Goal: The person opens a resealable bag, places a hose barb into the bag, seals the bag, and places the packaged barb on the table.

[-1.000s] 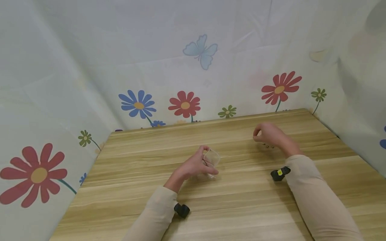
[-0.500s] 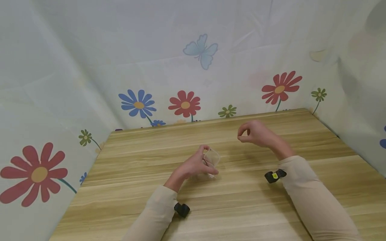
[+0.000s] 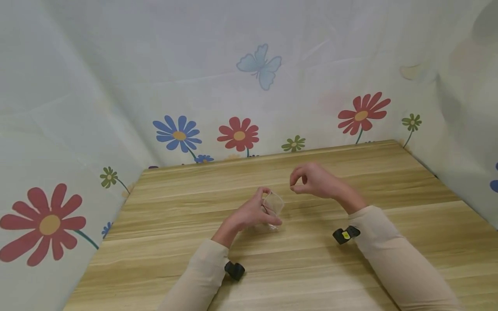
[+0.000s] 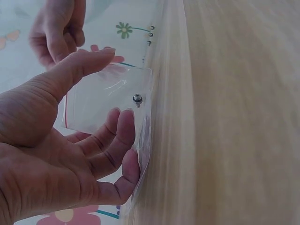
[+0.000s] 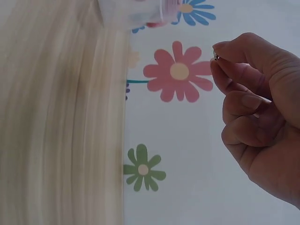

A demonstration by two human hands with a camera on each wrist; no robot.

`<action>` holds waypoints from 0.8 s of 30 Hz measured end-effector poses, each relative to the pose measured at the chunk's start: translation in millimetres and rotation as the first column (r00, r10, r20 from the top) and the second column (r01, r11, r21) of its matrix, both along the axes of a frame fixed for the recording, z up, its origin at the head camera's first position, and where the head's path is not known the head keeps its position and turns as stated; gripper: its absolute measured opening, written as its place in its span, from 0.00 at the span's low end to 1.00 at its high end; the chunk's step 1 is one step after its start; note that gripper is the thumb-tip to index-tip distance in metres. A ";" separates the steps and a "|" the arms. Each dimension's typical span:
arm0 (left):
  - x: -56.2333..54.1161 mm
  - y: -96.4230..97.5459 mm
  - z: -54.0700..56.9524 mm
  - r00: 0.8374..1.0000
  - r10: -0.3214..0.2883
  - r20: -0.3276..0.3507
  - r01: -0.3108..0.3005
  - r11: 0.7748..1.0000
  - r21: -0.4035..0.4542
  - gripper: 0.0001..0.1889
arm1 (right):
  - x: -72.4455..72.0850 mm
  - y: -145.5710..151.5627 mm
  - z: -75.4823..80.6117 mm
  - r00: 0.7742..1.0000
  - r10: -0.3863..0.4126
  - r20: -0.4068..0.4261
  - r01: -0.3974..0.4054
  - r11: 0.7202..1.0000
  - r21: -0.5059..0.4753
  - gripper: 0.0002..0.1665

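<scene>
My left hand (image 3: 250,212) holds a clear zip bag (image 3: 274,203), fingers and thumb curved round its sides and its mouth spread. In the left wrist view the bag (image 4: 101,101) has a red line along its mouth, and a small silver metal part with a dark ring (image 4: 137,99) lies near its bottom. To the right of the bag and a little above it, my right hand (image 3: 317,181) pinches a tiny shiny metal piece (image 5: 216,56) between thumb and forefinger. The other fingers of that hand are curled in.
Several more small metal parts (image 4: 151,34) lie on the table past the bag in the left wrist view; my right forearm hides their spot in the head view. A flowered white curtain (image 3: 210,95) borders the wooden table (image 3: 186,181).
My right hand has lifted away from the loose metal parts and moved left toward the bag, carrying the pinched piece. The left hand and bag have stayed in place.
</scene>
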State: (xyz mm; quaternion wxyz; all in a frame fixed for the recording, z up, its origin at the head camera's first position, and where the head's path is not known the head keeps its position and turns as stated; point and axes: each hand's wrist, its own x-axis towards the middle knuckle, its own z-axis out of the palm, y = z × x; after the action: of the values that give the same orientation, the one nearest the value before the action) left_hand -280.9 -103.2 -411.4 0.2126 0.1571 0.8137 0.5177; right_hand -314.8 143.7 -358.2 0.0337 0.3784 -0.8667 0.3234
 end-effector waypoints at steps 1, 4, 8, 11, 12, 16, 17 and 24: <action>0.0 0.0 0.0 1.000 -0.001 0.002 0.001 1.000 -0.001 0.48 | 1.2 -2.3 -0.2 1.000 0.011 -0.002 -0.011 1.000 -0.003 0.05; 0.1 -0.1 0.1 1.000 -0.002 -0.001 0.002 1.000 -0.010 0.48 | 4.5 -8.8 -1.9 0.999 0.035 -0.006 -0.035 0.999 0.004 0.05; 0.6 -0.7 0.2 1.000 -0.005 -0.015 0.005 1.000 -0.028 0.47 | 6.1 -17.3 -6.3 0.998 0.067 0.001 -0.067 0.998 0.015 0.05; 1.5 -0.8 -2.0 1.000 -0.008 -0.027 0.007 0.999 -0.032 0.46 | 6.4 -22.3 -12.1 0.996 0.085 0.008 -0.085 0.996 0.028 0.04; 1.9 -0.6 -3.0 0.999 -0.007 -0.032 0.006 0.999 -0.036 0.46 | 6.6 -23.5 -14.0 0.996 0.090 0.005 -0.090 0.995 0.032 0.04; 2.8 0.2 -7.0 0.999 -0.002 -0.044 0.000 0.999 -0.046 0.47 | 8.5 -27.7 -20.9 0.994 0.104 -0.012 -0.104 0.994 0.047 0.04; 3.0 0.5 -8.3 0.999 0.000 -0.047 -0.002 0.999 -0.048 0.47 | 9.2 -28.4 -22.3 0.994 0.107 -0.020 -0.105 0.993 0.052 0.04; 5.8 2.7 -15.6 0.998 -0.005 -0.068 0.002 0.999 -0.037 0.48 | 13.9 -32.6 -32.0 0.989 0.135 -0.062 -0.130 0.988 0.079 0.05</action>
State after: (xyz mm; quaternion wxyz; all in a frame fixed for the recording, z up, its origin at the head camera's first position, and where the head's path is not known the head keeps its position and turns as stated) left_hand -275.1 -100.6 -427.0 0.1886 0.1721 0.8295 0.4968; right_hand -300.9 111.1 -390.2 0.0268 0.4469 -0.8494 0.2794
